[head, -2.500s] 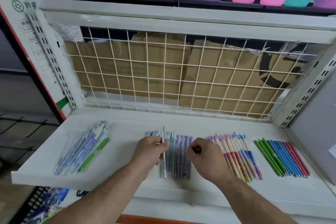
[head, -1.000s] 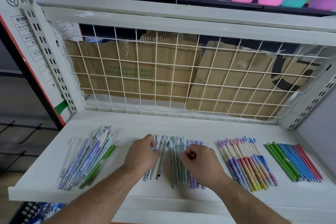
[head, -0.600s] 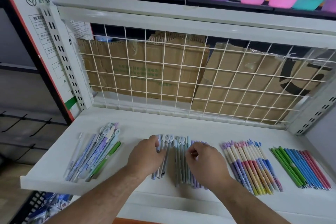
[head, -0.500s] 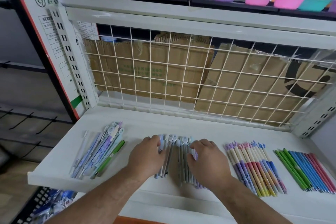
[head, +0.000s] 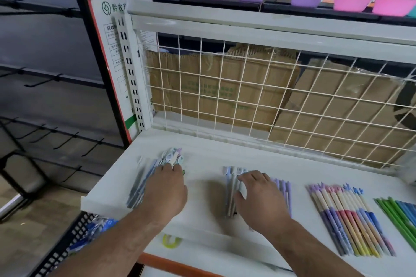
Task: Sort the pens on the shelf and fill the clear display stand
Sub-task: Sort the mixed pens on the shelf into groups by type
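Hands, two, well apart on the shelf [head: 202, 186]: left hand [head: 166, 189] flat on the loose left pile [head: 144, 177], right hand [head: 261, 200] spread over the middle row [head: 231, 186]; neither grips. We see no clear display stand. We advise picking matching pens singly from the pile, keeping rows parallel.

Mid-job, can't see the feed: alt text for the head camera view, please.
Two bare hands rest on pens on a white shelf: left hand on the leftmost pile, right hand on the middle row. Pastel pens and green-blue pens lie in rows further right.
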`<state>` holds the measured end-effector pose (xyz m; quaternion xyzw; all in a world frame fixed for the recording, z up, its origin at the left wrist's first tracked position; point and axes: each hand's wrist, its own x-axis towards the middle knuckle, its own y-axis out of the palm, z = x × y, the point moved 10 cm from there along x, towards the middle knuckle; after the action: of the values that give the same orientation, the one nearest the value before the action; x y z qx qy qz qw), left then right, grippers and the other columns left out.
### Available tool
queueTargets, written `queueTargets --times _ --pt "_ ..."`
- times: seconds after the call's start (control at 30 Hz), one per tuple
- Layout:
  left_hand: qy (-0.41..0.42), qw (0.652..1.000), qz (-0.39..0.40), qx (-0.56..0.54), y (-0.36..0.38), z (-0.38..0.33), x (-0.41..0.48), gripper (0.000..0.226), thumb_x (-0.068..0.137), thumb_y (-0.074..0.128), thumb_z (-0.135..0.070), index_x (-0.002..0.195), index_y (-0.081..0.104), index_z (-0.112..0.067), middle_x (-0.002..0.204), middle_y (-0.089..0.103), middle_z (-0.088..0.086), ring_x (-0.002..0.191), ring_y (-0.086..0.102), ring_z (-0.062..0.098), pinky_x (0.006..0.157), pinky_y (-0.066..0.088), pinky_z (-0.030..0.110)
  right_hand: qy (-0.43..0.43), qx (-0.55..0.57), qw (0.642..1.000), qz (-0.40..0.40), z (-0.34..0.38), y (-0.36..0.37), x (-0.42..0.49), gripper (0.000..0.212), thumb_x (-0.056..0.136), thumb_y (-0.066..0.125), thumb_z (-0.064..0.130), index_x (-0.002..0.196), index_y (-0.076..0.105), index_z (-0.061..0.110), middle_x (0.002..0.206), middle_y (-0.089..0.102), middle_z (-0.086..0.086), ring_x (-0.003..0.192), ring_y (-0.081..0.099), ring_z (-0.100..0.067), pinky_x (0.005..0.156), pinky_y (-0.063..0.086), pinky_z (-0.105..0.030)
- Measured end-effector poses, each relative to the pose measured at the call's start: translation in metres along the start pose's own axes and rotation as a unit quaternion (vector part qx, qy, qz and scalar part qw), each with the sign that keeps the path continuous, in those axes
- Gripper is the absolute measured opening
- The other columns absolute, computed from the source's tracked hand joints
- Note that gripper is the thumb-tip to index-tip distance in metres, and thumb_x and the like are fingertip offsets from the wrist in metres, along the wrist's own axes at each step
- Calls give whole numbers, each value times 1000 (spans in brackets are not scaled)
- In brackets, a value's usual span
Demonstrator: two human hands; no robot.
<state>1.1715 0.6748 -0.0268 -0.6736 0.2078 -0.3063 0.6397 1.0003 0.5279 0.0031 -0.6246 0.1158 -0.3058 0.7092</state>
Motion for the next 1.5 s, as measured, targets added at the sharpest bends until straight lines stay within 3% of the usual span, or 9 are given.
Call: queueTargets --times 0.33,0.57,0.67,0.77,1.0,1.1,1.17,1.3,1.5 --pt "-33 996 67 -50 15 20 8 22 91 50 -36 102 58 -19 103 64 2 96 61 19 73 45 28 10 56 998 -18 17 1 -1 28 86 66 28 113 72 22 112 69 2 103 64 -21 80 46 -27" --pt "-47 987 133 -72 21 14 15 18 86 52 -22 73 40 -23 69 47 -8 65 50 12 50 32 23 32 70 997 -11 5 3 -4 29 89 63 33 117 70 27 118 66 6 104 63 -16 78 42 -23" --pt "-46 982 167 -71 26 9 16 14 86 51 -16 75 44 -22 84 61 -7 90 63 15 65 44 24 42 73 996 -12 -1 2 -8 23 87 64 31 109 72 28 111 68 8 95 65 -15 77 46 -26" --pt "-33 979 195 -42 30 5 18 9 89 51 -13 94 55 -19 80 56 -8 89 64 18 67 43 25 63 37 996 -48 -5 -9 -13 12 75 75 32 86 72 34 90 69 15 76 63 -7 71 41 -24" --pt "-27 971 237 -5 37 -8 10 27 95 49 -14 121 52 -8 116 66 5 107 65 23 79 47 28 68 63 995 -41 -20 -10 -19 23 90 61 38 111 69 36 111 67 17 100 63 -8 96 33 -28" --pt "-17 973 220 -63 28 -22 12 20 93 46 -15 111 53 -12 108 67 7 102 65 26 86 51 29 62 93 994 -7 -26 -7 -22 21 92 57 36 110 68 31 103 66 13 91 64 -9 85 36 -22" --pt "-13 967 199 -157 17 -41 12 5 91 44 -18 91 49 -17 95 63 5 86 61 24 68 46 27 60 115 991 13 -31 -6 -24 9 91 57 32 93 65 27 83 64 11 76 62 -10 71 37 -20" --pt "-78 815 256 -514 15 -91 -4 13 93 50 -9 81 55 -13 72 52 8 58 49 22 49 37 25 79 214 972 62 -40 -3 -31 12 92 63 33 87 68 23 73 68 9 68 62 -7 68 51 -26" --pt "-116 686 295 -655 13 -152 -26 16 98 56 -8 83 60 -12 51 59 -1 41 53 15 41 38 21 101 316 940 81 -63 -12 -48 9 91 70 35 87 68 28 67 68 9 60 63 -1 62 50 -18"
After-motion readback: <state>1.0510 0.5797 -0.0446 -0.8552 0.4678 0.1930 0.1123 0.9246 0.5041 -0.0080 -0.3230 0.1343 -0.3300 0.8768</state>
